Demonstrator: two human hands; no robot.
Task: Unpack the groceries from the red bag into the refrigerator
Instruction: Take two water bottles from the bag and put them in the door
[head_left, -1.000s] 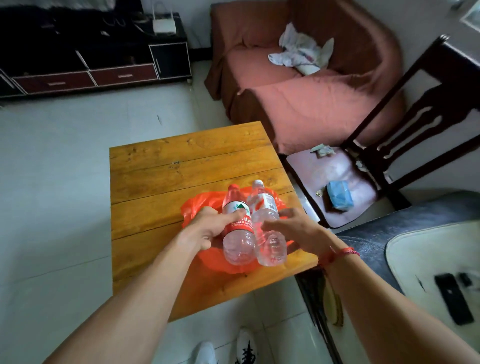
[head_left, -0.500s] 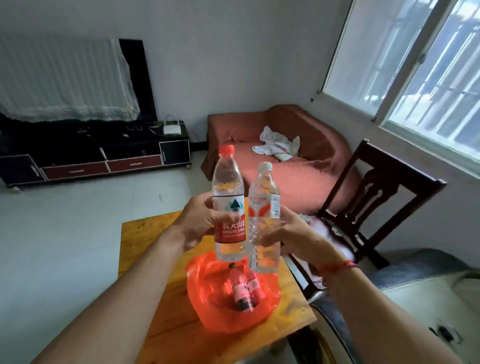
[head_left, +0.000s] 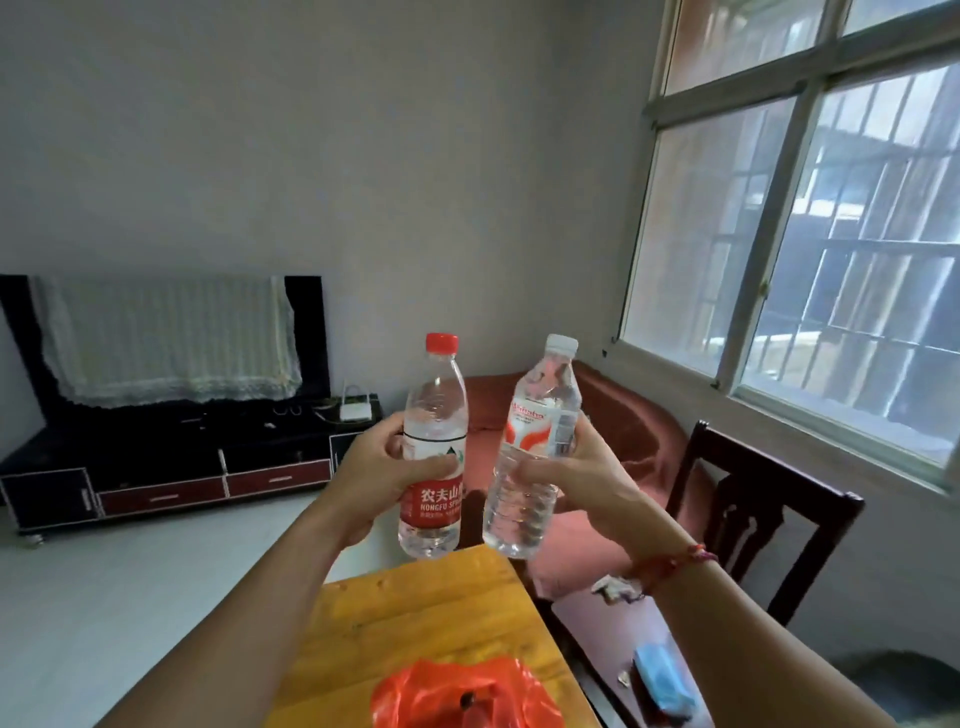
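Red bag (head_left: 467, 691): crumpled on the near end of the wooden surface (head_left: 415, 613), cut off by the bottom edge; something small and dark shows in its mouth, too small to identify.
Chair (head_left: 753, 509): dark wood, just right of the surface; a blue packet (head_left: 662, 675) lies on its seat.
Left hand (head_left: 374, 478): fingers and thumb wrapped round the red-capped bottle (head_left: 434, 452) at its red label, holding it upright in the air above the far end of the surface.
Right hand (head_left: 576, 478): grips the white-capped bottle (head_left: 535, 447) at mid-body, tilted slightly right; a red cord bracelet (head_left: 675, 564) circles the wrist.
Bottles: side by side, near each other, both clear, both capped.
Sofa (head_left: 623, 415): reddish cover, behind the bottles, below the window (head_left: 831, 234).
Cabinet (head_left: 156, 467): dark and low, against the far wall at left; a pale lace cloth (head_left: 166, 338) hangs over the screen above it.
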